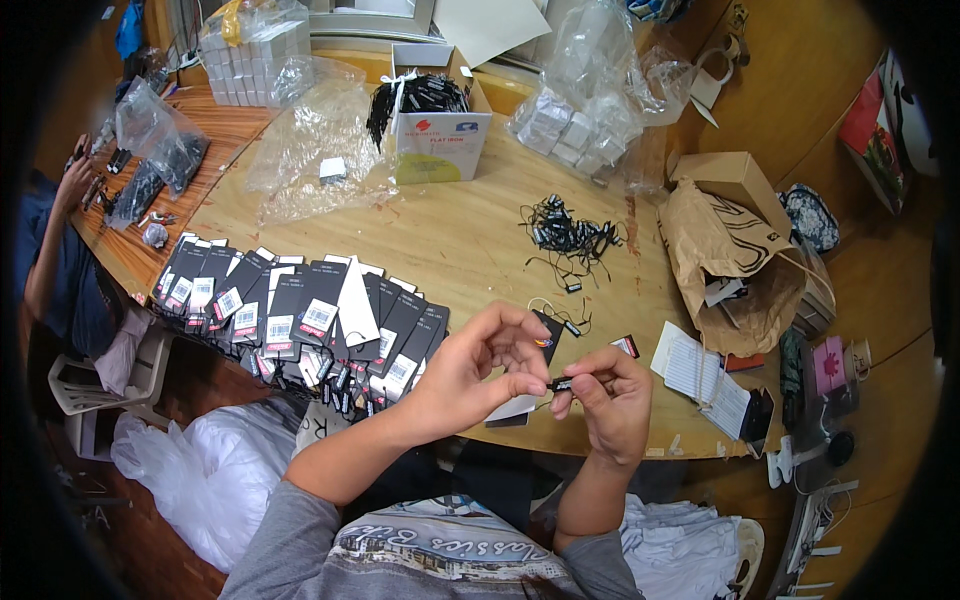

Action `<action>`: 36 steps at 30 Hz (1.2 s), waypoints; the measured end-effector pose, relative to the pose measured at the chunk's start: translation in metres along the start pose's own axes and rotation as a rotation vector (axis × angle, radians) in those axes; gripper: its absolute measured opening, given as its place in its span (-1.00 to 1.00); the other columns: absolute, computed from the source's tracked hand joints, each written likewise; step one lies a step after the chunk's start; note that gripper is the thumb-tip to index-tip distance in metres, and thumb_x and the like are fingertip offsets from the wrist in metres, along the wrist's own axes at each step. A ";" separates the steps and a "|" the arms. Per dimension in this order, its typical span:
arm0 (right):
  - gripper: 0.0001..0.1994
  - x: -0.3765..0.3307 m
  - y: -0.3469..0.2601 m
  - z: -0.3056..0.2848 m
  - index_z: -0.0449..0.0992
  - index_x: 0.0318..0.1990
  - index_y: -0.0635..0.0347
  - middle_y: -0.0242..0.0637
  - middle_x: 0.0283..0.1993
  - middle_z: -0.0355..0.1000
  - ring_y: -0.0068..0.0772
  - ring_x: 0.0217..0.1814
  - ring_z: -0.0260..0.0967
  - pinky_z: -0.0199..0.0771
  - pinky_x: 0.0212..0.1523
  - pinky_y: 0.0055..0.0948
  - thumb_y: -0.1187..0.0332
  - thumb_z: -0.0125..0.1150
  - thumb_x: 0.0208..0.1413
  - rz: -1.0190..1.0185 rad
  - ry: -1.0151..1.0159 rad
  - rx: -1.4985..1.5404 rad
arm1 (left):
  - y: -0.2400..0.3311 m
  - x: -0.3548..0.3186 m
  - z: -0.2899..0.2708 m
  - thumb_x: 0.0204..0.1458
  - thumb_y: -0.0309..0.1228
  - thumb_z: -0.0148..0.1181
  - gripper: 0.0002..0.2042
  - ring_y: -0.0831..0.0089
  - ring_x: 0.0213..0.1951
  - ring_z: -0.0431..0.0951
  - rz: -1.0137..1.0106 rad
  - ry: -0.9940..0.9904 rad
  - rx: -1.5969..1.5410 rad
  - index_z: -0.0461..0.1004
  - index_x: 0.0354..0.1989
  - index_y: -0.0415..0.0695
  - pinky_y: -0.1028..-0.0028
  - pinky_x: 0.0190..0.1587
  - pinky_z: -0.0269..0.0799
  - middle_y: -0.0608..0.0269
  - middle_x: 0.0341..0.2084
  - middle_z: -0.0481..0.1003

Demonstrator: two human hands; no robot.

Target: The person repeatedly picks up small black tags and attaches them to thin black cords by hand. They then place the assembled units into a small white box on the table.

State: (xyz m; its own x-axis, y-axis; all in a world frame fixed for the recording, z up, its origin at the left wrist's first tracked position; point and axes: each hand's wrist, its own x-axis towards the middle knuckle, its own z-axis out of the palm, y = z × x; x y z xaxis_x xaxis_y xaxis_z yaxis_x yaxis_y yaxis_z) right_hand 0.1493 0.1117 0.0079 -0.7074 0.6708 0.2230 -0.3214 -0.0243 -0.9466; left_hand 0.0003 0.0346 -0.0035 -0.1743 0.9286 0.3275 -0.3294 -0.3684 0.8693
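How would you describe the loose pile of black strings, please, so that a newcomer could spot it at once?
On the wooden table, look beyond the right hand, between the open white carton and the brown paper bag. There lies a tangled pile of black strings, spread on bare wood, whereas the similar black bunch sits in the carton.

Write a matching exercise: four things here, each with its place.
1. black rectangular cardboard tags
2. crumpled brown paper bag
3. tangled pile of black cords
4. small black plastic piece

A. at the right end of the wooden table
B. held in the right hand
C. along the table's near-left edge
D. mid-table, left of the bag

Right pairs: 1-C, 2-A, 3-D, 4-B
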 end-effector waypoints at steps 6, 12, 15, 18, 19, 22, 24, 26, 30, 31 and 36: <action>-0.93 0.000 0.002 0.007 0.35 -0.41 0.39 -0.23 -0.54 0.35 -0.52 -0.53 0.34 0.35 -0.51 -0.64 0.56 0.04 -0.08 -0.007 0.010 0.022 | -0.002 0.001 0.001 -0.21 -0.64 0.12 -0.64 0.56 -0.38 0.39 -0.046 -0.016 -0.094 0.15 -0.21 -0.23 0.63 -0.32 0.31 0.17 -0.48 0.38; -0.94 -0.003 0.001 0.008 0.36 -0.41 0.40 -0.23 -0.55 0.35 -0.55 -0.54 0.33 0.34 -0.51 -0.66 0.58 0.04 -0.08 -0.018 -0.004 -0.016 | 0.000 0.000 -0.001 -0.20 -0.67 0.08 -0.64 0.58 -0.38 0.38 -0.089 -0.031 -0.146 0.15 -0.20 -0.23 0.63 -0.31 0.30 0.20 -0.50 0.37; -0.94 -0.003 0.000 0.009 0.36 -0.41 0.39 -0.24 -0.55 0.35 -0.56 -0.54 0.32 0.33 -0.52 -0.68 0.58 0.03 -0.08 -0.009 -0.023 -0.043 | -0.005 0.001 -0.001 -0.23 -0.66 0.13 -0.62 0.58 -0.39 0.39 -0.098 -0.033 -0.190 0.15 -0.21 -0.21 0.66 -0.34 0.30 0.18 -0.49 0.38; -0.93 -0.002 -0.001 0.011 0.37 -0.39 0.38 -0.26 -0.56 0.35 -0.57 -0.55 0.31 0.32 -0.53 -0.69 0.58 0.04 -0.08 -0.005 0.008 -0.057 | -0.007 0.000 -0.003 -0.20 -0.61 0.12 -0.65 0.57 -0.33 0.37 -0.095 -0.059 -0.149 0.16 -0.20 -0.22 0.61 -0.27 0.28 0.21 -0.42 0.36; -0.92 -0.001 -0.001 0.012 0.37 -0.39 0.38 -0.26 -0.56 0.35 -0.58 -0.56 0.31 0.31 -0.54 -0.69 0.58 0.04 -0.08 -0.005 0.026 -0.058 | -0.011 0.000 -0.003 -0.18 -0.58 0.12 -0.66 0.56 -0.29 0.36 -0.074 -0.067 -0.120 0.18 -0.20 -0.23 0.59 -0.23 0.27 0.22 -0.40 0.34; -0.91 0.008 -0.009 0.014 0.37 -0.37 0.38 -0.29 -0.59 0.34 -0.61 -0.60 0.28 0.28 -0.60 -0.71 0.58 0.04 -0.09 0.010 0.011 -0.092 | -0.013 -0.007 -0.001 -0.15 -0.52 0.11 -0.67 0.52 -0.18 0.32 -0.077 -0.123 -0.057 0.19 -0.19 -0.24 0.54 -0.12 0.23 0.24 -0.34 0.32; -0.92 0.012 -0.013 0.016 0.38 -0.38 0.37 -0.30 -0.61 0.33 -0.63 -0.62 0.26 0.24 -0.64 -0.73 0.58 0.04 -0.09 0.043 0.015 -0.123 | -0.011 -0.018 -0.003 -0.13 -0.52 0.09 -0.67 0.48 -0.10 0.28 -0.136 -0.150 0.098 0.20 -0.17 -0.25 0.52 -0.03 0.17 0.23 -0.30 0.31; -0.93 0.015 -0.018 0.019 0.39 -0.40 0.37 -0.32 -0.63 0.32 -0.66 -0.64 0.24 0.20 -0.68 -0.74 0.57 0.05 -0.10 0.075 0.012 -0.152 | -0.007 -0.023 -0.008 -0.07 -0.52 -0.02 -0.76 0.46 -0.19 0.31 -0.060 -0.230 0.281 0.21 -0.20 -0.27 0.52 -0.15 0.22 0.17 -0.33 0.31; -0.94 0.019 -0.028 0.038 0.39 -0.42 0.36 -0.34 -0.62 0.31 -0.69 -0.64 0.22 0.17 -0.69 -0.78 0.56 0.06 -0.11 0.108 -0.126 -0.191 | 0.017 -0.044 -0.023 0.00 -0.43 -0.14 -0.81 0.39 -0.24 0.24 0.017 -0.280 0.546 0.19 -0.27 -0.29 0.50 -0.17 0.16 0.14 -0.36 0.17; -0.93 0.021 -0.030 0.045 0.39 -0.42 0.36 -0.34 -0.62 0.31 -0.70 -0.63 0.22 0.17 -0.69 -0.78 0.56 0.06 -0.11 0.122 -0.182 -0.188 | 0.026 -0.050 -0.026 0.00 -0.42 -0.15 -0.82 0.39 -0.22 0.22 -0.018 -0.281 0.555 0.19 -0.29 -0.29 0.49 -0.15 0.14 0.13 -0.35 0.13; -0.92 0.033 -0.032 0.079 0.40 -0.40 0.37 -0.36 -0.59 0.32 -0.71 -0.63 0.20 0.18 -0.67 -0.76 0.57 0.06 -0.12 0.087 -0.359 -0.246 | 0.061 -0.068 -0.051 0.00 -0.35 -0.22 -0.81 0.34 -0.26 0.09 0.055 -0.212 0.632 0.13 -0.45 -0.25 0.50 -0.10 -0.01 0.13 -0.38 0.02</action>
State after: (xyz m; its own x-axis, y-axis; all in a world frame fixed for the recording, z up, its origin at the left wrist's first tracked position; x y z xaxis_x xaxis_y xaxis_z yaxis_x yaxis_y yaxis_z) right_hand 0.0864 0.0757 0.0637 -0.9127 0.3733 0.1660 -0.1226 0.1373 -0.9829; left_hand -0.0553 -0.0534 0.0087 0.0322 0.9213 0.3874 0.2928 -0.3793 0.8777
